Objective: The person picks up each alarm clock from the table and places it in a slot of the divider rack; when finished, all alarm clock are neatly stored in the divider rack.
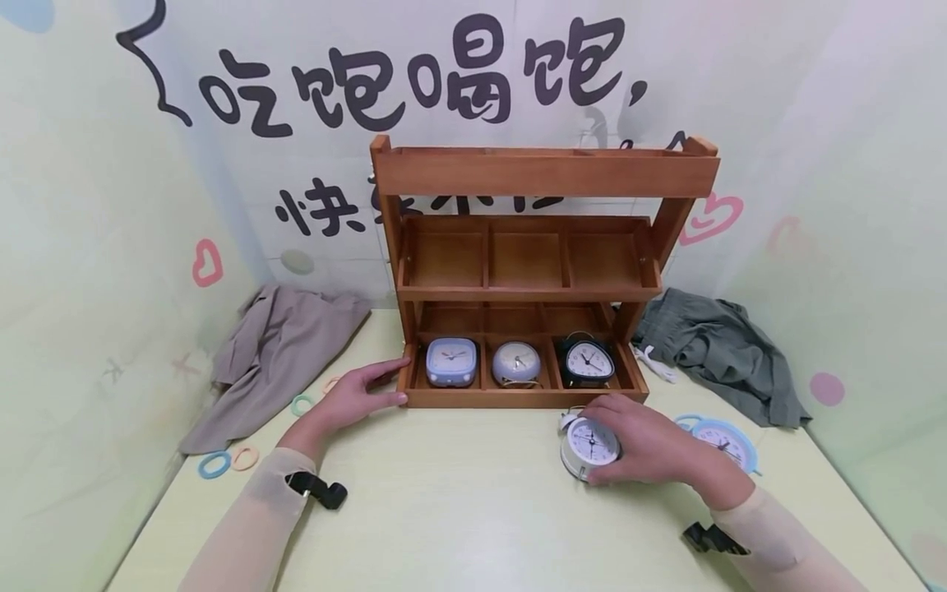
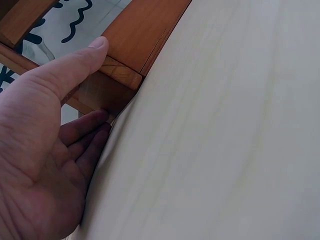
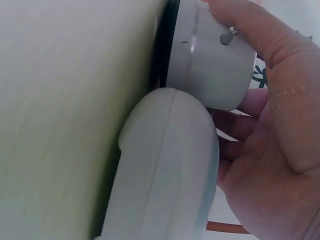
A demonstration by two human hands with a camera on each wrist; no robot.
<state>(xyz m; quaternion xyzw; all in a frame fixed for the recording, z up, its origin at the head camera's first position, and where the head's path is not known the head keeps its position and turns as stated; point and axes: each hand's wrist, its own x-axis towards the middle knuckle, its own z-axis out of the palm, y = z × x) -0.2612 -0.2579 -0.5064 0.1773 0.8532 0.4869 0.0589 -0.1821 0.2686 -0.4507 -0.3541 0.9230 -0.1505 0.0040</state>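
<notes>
Right hand (image 1: 651, 440) is clamped on a white alarm clock (image 1: 592, 441), thumb near five o'clock on its rim and fingers bent over it from about one o'clock. That clock is face up at five o'clock from the middle of the wooden rack (image 1: 543, 174), near the front edge (whether its back touches the table (image 1: 473, 501), I cannot tell). Left hand (image 1: 362, 403) touches the rack's lower end at about seven o'clock, thumb and fingers apart. Along the lowest tier, left to right, each in its own compartment, sit a square blue clock (image 1: 451, 362), a round lilac clock (image 1: 516, 363) and a black-framed clock (image 1: 588, 360). Another blue clock (image 1: 723, 441) lies at three o'clock from the white one, partly behind the right hand.
</notes>
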